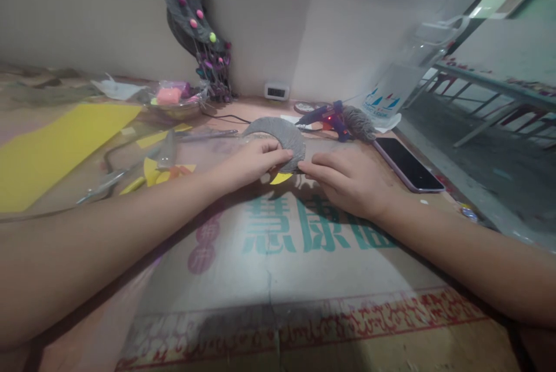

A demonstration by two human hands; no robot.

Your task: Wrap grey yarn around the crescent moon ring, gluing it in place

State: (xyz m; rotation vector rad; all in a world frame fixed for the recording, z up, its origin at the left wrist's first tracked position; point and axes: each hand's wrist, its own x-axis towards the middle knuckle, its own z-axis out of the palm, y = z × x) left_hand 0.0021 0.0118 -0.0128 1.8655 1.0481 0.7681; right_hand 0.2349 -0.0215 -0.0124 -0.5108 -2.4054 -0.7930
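While the left grip (256, 160) is closed on the grey yarn-wrapped crescent (293, 140), seemingly to steady it, right grip (347, 178) meets its lower end; pinching or merely touching, cannot tell. Hot-glue gun (320, 115) rests just beyond the right grip, likely for easy reach.

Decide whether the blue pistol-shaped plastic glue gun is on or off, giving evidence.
Apparently on: the blue pistol-shaped glue gun shows a glowing red light.
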